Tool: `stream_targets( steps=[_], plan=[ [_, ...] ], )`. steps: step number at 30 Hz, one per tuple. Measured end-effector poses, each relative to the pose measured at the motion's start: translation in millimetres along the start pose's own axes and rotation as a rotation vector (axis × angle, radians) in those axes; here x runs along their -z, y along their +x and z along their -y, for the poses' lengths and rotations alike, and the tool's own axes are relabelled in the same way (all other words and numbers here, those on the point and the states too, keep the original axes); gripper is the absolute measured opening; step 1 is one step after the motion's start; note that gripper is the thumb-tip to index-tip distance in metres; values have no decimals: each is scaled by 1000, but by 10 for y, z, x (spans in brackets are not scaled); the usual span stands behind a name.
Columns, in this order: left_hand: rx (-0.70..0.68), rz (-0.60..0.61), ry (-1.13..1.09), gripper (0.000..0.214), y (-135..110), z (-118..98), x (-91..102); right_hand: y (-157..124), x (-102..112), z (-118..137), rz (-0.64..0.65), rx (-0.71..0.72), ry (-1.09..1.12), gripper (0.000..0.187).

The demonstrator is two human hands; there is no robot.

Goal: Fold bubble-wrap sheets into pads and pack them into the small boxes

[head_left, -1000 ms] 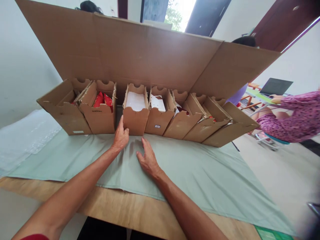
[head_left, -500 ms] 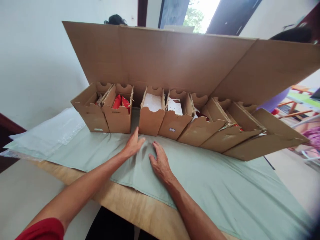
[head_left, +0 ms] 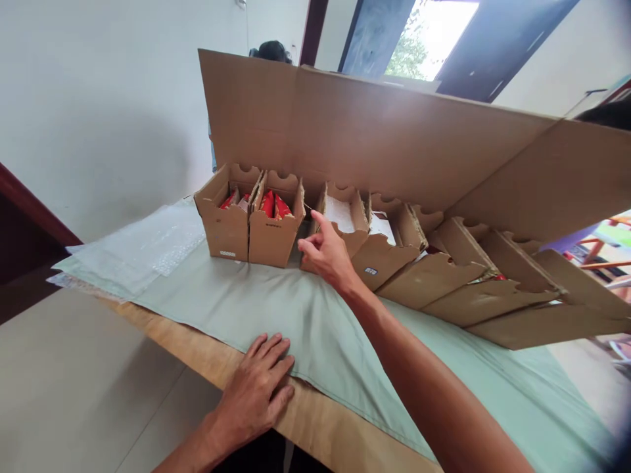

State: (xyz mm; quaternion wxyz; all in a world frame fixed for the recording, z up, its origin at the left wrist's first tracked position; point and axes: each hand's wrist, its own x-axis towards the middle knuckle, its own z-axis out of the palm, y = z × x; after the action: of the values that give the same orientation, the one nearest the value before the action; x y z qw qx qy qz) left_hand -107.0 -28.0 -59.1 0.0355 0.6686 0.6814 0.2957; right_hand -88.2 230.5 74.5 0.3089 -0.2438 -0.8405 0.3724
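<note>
My left hand lies flat on the table's front edge, fingers stretched over the pale green cloth, holding nothing. Raised in front of the boxes, my right hand has its index finger extended and thumb apart, with nothing in it. It is nearest the gap between a cardboard box with red packets and a cardboard box with white contents, covering part of the latter. Red packets show inside the former. At the left end, another cardboard box holds red and clear packets.
More cardboard boxes lean in a row to the right. A tall cardboard panel stands behind them. Clear bubble wrap sheets lie at the table's left end. Bare wood shows along the front edge. Behind the panel, a person's head shows.
My left hand has drawn back from the boxes to the table's front edge. My right hand has risen forward to the gap between boxes. The view has turned left.
</note>
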Motion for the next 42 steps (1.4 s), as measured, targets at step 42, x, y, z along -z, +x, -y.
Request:
stream_targets(
  steps=[42],
  plan=[
    [494,-186,-801,49,256,-496,48,-2954,1243,-450,-204,-265,-53,33]
  ],
)
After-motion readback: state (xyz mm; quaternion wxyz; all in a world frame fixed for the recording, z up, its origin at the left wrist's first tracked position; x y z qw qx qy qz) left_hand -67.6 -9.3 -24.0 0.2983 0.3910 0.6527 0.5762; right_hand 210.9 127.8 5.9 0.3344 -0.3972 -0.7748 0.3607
